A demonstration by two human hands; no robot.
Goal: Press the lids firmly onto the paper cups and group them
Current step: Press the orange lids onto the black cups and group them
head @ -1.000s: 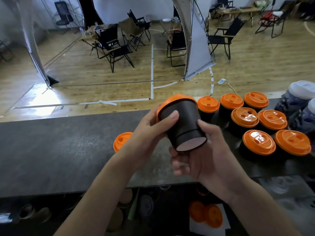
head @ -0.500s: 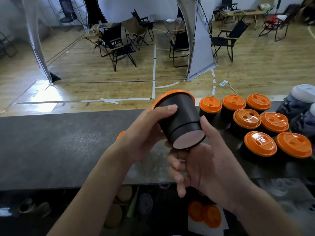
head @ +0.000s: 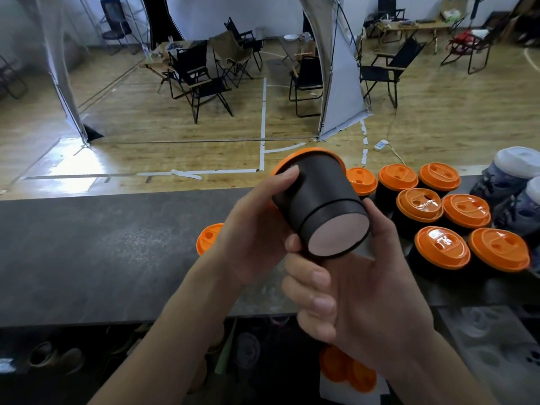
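since half a second ago the black paper cup [head: 318, 194] has drifted slightly to the right, and the left hand [head: 254, 238] now uncovers more of the spare lid [head: 209, 238] behind it.

the cup sits just right of the frame's centre, held in the air above the counter [head: 102, 252]. it is tipped over so that its round base faces the camera. the wall is matte black and tapers, with a narrow raised band round the bottom. the base is a flat, pale pinkish-grey disc set inside a thin black rim. an orange lid [head: 292, 159] caps the far end; only its glossy plastic edge shows, as a curved sliver.

the left hand grasps the cup, its thumb lying on the wall next to the lid's edge. the right hand [head: 365, 293] also holds it, with the thumb on the wall at the right and the fingers curled under the base.

at centre right, seven lidded cups [head: 441, 249] stand bunched together, their moulded lids shiny, domed and pierced with small sip holes. at the right edge stand patterned cups with white lids [head: 514, 168]. the counter is a dark grey, speckled, stone-like slab. beyond it are a wooden plank floor [head: 175, 141] and folding chairs [head: 201, 80].
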